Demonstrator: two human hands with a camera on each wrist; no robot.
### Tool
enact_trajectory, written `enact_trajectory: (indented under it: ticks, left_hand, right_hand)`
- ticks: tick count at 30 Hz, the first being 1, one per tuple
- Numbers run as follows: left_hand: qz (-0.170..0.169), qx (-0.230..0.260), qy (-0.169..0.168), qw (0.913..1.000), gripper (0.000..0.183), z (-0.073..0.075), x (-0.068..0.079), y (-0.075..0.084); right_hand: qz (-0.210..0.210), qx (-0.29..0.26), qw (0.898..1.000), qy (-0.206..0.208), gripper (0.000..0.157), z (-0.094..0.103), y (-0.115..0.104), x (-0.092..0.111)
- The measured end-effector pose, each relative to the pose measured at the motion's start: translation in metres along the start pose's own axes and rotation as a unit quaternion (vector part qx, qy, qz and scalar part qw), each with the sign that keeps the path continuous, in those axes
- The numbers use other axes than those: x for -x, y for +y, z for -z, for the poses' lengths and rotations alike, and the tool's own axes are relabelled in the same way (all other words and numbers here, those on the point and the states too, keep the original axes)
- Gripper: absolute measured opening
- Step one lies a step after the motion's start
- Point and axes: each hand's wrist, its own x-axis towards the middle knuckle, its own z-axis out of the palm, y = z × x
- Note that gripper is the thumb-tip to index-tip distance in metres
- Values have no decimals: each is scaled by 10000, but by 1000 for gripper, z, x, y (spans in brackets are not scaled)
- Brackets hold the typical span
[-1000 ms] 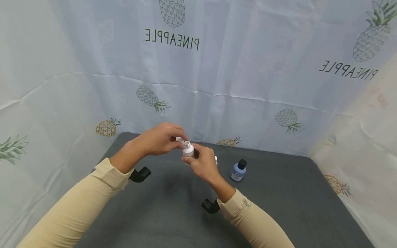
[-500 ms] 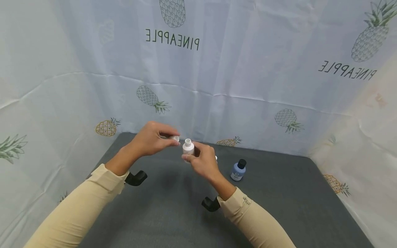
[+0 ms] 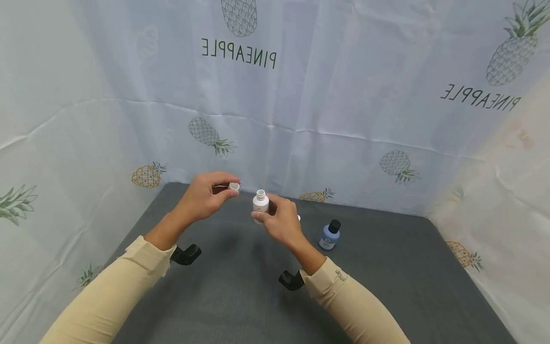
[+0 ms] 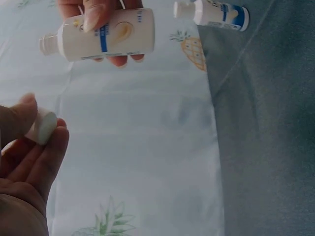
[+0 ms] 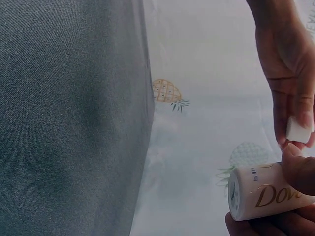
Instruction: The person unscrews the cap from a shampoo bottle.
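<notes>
Starting at the left, we see the left hand [image 3: 202, 197] pinching a small white cap [image 3: 234, 186] between thumb and fingertips, its hollow side seemingly turned towards the bottle. The grip takes in only a little of the cap, so we judge that a slack or damp fingertip could let it drop and roll across the grey table [image 3: 386, 286].

Just to the right of the cap, and apart from it, the uncapped white bottle [image 3: 260, 204] is held roughly upright above the table, its bare threaded neck pointing up. The right hand [image 3: 281, 217] grips its body, thumb on the near side and fingers curled round the back. With the neck uncovered, a tilt of that wrist or too hard a squeeze could spill whatever is inside (we cannot tell how full it is).

Behind the right hand, mostly hidden from the head camera, stands a second white bottle [image 4: 221, 14], which the left wrist view shows better. We think lowering the held bottle carelessly there could knock it over. Farthest right, the blue bottle [image 3: 329, 236] stands with its black cap [image 3: 334, 226] on; a sideways swing of the right forearm might tip it.
</notes>
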Motion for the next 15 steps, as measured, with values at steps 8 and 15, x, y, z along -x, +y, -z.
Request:
enact_trajectory:
  ticks: [8, 15]
  left_hand:
    - [-86, -392, -71, 9992, 32, -4, 4, -4]
    - [-125, -492, 28, 9987, 32, -8, 6, -8]
  right_hand:
    - [-78, -160, 9998, 10, 35, -2, 3, -3]
    - [-8, -296, 9996, 8, 37, -4, 7, -4]
